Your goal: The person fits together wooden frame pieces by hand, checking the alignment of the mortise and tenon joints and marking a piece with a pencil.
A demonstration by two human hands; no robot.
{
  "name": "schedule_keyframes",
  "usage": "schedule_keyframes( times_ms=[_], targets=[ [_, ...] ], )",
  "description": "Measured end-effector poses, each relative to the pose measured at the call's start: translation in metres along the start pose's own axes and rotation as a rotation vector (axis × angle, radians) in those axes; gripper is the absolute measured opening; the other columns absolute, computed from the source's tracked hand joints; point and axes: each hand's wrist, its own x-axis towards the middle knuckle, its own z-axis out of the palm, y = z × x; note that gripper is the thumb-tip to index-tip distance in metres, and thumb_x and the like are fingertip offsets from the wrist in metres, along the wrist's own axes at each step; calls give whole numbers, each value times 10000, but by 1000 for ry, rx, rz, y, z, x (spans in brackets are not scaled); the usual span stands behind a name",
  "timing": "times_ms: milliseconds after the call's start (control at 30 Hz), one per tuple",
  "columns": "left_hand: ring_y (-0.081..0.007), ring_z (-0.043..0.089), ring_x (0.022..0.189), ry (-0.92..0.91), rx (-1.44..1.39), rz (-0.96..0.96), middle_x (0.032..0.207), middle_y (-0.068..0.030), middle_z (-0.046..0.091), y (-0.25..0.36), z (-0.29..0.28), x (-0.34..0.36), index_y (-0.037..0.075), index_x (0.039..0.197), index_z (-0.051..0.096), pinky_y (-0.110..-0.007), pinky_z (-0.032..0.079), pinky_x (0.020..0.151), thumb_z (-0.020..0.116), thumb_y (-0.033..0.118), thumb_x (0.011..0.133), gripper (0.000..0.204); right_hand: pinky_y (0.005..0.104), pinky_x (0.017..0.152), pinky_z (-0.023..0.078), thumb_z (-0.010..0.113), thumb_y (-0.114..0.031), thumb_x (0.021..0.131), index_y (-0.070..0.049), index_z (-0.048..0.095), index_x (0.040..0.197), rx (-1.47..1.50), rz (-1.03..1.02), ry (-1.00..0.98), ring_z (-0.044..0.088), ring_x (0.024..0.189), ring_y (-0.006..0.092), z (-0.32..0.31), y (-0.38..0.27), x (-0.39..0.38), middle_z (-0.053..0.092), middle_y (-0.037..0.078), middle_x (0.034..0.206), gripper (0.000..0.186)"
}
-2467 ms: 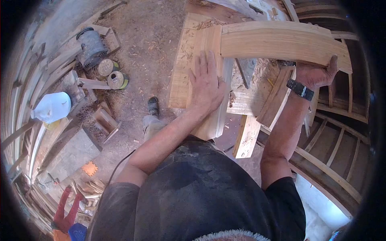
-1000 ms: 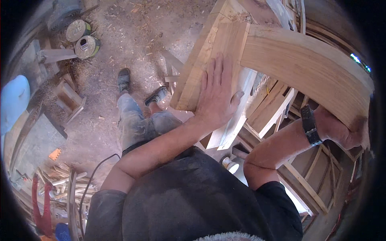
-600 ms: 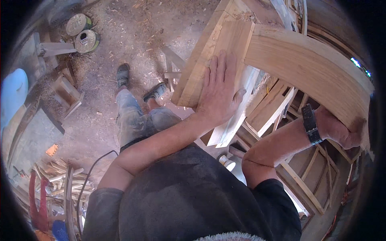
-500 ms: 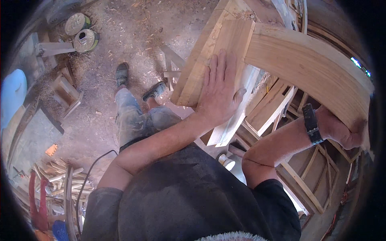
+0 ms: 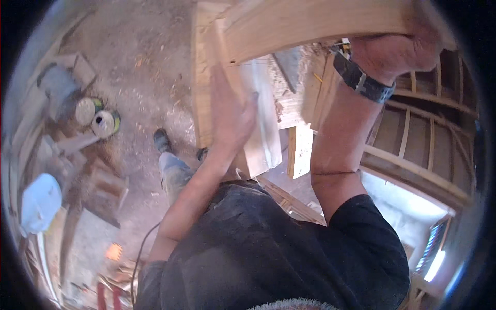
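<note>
My left hand [image 5: 235, 119] lies on a pale wooden plank [image 5: 204, 93], its fingers stretched out along the face and somewhat blurred. A wide wooden board [image 5: 305, 23], curved-looking here, meets the upper end of that plank and runs off to the right. Under the right part of this board, my right hand [image 5: 395, 54] is closed around its lower edge; the fingertips are hidden. A dark watch strap circles the right wrist. Beside my left hand, a lighter board [image 5: 263, 124] with a straight edge slopes down toward me.
Two round tins [image 5: 106, 124] stand on the dusty floor at left, near a wooden box frame [image 5: 106, 188] and a pale blue chair-like shape [image 5: 41, 201]. Wooden framing [image 5: 413, 134] fills the right side. A dark cord [image 5: 142, 253] curves near my left arm.
The view has swung, so the boards appear further left and more upright. My right hand has moved up with the wide board's end; my left hand still lies on the plank.
</note>
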Motion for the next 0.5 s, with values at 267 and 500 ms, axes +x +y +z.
schedule_keyframes(
  times_ms=[267,500],
  targets=[
    [-464,222,1530,-101,359,27,1625,-361,214,26,5,3,-118,1574,172,-472,185,1261,667,343,941,927,441,941,535,617,-482,899,-59,585,1290,131,60,232,642,1079,292,-12,-49,-2,638,114,1204,578],
    [-435,317,1500,-111,-119,-87,1607,-328,307,2,8,8,-105,1572,229,-446,239,1243,705,258,948,866,397,945,517,656,-422,922,-70,580,1285,631,318,305,622,1087,240,29,-52,-6,626,68,1191,511]
  ],
)
